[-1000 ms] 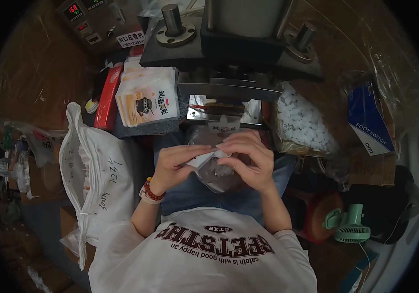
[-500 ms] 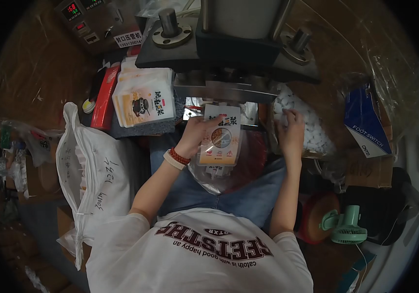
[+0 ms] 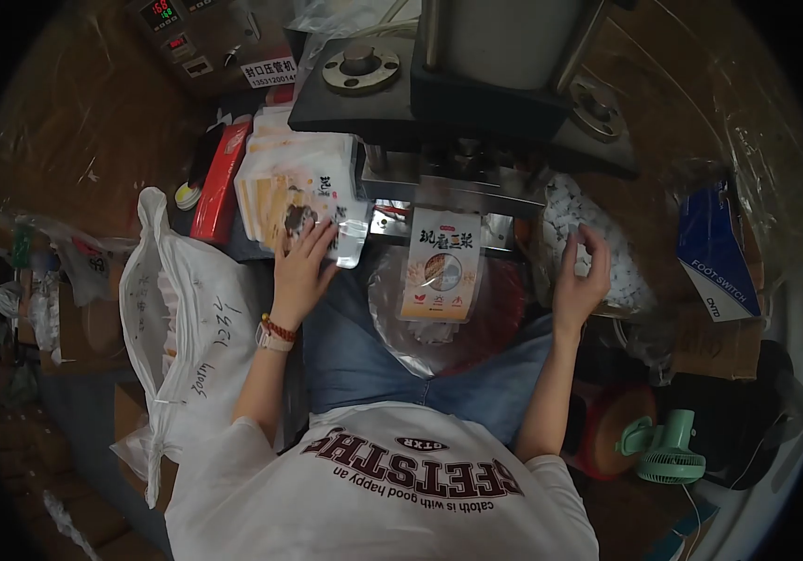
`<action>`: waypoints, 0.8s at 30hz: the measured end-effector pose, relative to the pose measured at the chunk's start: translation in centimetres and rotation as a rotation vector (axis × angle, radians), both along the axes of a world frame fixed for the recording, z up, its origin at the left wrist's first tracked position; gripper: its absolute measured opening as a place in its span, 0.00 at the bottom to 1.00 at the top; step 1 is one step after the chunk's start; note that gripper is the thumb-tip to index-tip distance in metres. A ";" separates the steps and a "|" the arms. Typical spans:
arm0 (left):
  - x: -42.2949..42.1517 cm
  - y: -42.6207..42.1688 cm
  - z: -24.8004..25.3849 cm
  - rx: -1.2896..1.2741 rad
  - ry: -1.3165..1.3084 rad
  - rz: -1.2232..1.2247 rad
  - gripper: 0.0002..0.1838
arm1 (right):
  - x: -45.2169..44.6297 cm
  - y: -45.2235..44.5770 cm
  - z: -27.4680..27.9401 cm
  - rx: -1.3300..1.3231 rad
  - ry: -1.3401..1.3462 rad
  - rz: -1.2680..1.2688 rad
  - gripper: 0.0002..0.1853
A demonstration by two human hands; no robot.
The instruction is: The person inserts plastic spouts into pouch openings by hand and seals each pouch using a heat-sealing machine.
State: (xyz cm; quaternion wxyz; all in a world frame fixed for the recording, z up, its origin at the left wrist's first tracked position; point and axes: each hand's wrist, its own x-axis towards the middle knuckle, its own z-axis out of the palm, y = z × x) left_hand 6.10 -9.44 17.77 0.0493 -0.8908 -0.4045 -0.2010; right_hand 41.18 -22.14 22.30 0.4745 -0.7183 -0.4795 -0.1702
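My left hand (image 3: 304, 265) lies with fingers spread on the front of a stack of printed pouches (image 3: 303, 182). My right hand (image 3: 585, 280) is raised at the near edge of a clear bag of small white plastic pieces (image 3: 598, 238). Its thumb and fingertips are curled together; anything between them is too small to make out. Midway between my hands, one printed pouch (image 3: 441, 266) with a round window rests at the front of the press (image 3: 509, 117), untouched by either hand. A round, clear-covered tray (image 3: 387, 332) sits beneath it over my lap.
Left of the stack are a red box (image 3: 222, 182) and a white woven sack (image 3: 200, 341). A control box (image 3: 205, 56) with lit digits stands at the back left. A blue carton (image 3: 715, 248) and a small green fan (image 3: 671, 453) are on the right.
My left hand has let go of the middle pouch and moved left onto the stack. My right hand has drawn slightly back from the white pieces. The press plate has risen on its posts.
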 end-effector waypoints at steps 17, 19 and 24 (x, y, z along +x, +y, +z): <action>5.0 -6.4 6.7 -0.408 -0.633 -0.521 0.24 | -9.6 -1.6 5.0 0.188 0.204 0.969 0.23; 5.9 -6.5 5.2 -0.514 -0.686 -0.505 0.23 | -8.8 -2.0 4.2 0.110 0.205 0.791 0.25; 7.4 -6.3 5.3 -0.409 -0.705 -0.453 0.22 | -8.0 -2.6 4.3 0.115 0.055 0.707 0.24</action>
